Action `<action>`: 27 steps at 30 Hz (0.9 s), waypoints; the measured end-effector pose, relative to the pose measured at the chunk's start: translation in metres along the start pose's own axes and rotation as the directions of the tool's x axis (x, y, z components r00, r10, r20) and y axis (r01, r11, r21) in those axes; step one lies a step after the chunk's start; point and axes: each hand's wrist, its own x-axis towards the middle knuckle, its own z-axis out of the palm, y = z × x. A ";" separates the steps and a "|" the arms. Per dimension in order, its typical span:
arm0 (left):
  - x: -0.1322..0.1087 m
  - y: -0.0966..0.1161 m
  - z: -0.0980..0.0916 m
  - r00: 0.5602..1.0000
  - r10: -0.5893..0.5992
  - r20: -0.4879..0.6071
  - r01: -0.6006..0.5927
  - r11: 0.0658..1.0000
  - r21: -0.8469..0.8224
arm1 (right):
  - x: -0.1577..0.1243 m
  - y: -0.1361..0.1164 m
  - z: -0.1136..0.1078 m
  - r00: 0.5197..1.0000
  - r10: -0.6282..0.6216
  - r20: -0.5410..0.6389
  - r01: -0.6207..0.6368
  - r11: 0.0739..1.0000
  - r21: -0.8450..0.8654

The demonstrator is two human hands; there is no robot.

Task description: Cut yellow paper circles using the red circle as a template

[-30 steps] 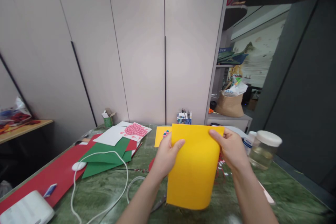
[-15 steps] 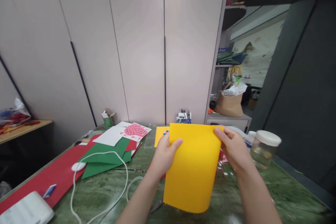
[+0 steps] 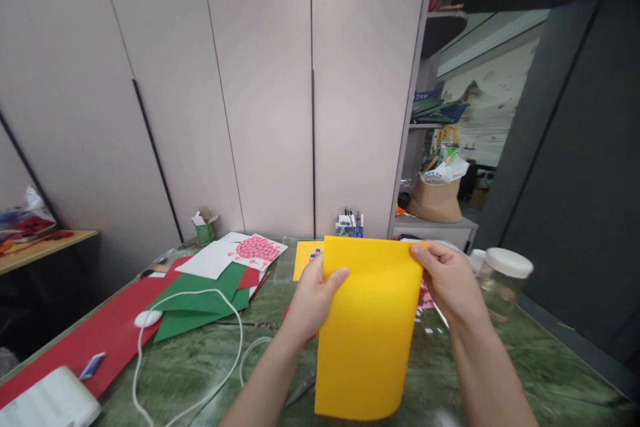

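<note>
A sheet of yellow paper (image 3: 367,333) hangs upright between my hands above the table, its lower right side curving away. My left hand (image 3: 316,297) grips its left edge near the top, thumb lying on the front face. At the upper right corner, my right hand (image 3: 447,273) pinches the sheet between thumb and fingers. Scissors (image 3: 303,388) lie on the table by the sheet's lower left edge, partly covered. Behind my left hand, another yellow sheet (image 3: 303,260) with small blue and pink pieces on it shows only in part.
On the left of the green table (image 3: 200,353) lie green paper (image 3: 200,320), red paper (image 3: 60,340), a pink-dotted picture (image 3: 257,250) and a white cable (image 3: 240,340). A lidded jar (image 3: 503,287) stands at the right. Behind the table rises a cabinet (image 3: 270,113).
The lower edge of the yellow sheet has dropped slightly and swung a little to the right. Both hands keep their hold, with the right hand shifted barely rightward.
</note>
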 end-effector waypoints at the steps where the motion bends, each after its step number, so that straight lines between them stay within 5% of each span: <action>1: 0.000 0.000 0.000 1.000 0.000 0.010 0.000 1.000 -0.006 | 0.000 0.000 0.000 1.000 -0.004 -0.008 0.004 1.000 0.002; 16: 0.001 0.005 -0.003 0.996 0.018 -0.087 -0.016 0.999 0.029 | -0.001 -0.004 0.004 0.991 -0.097 -0.093 0.092 0.994 -0.050; 27: 0.000 0.005 -0.003 0.998 -0.014 -0.059 0.013 1.000 -0.014 | 0.000 -0.005 -0.001 0.998 -0.064 -0.001 0.064 0.996 0.062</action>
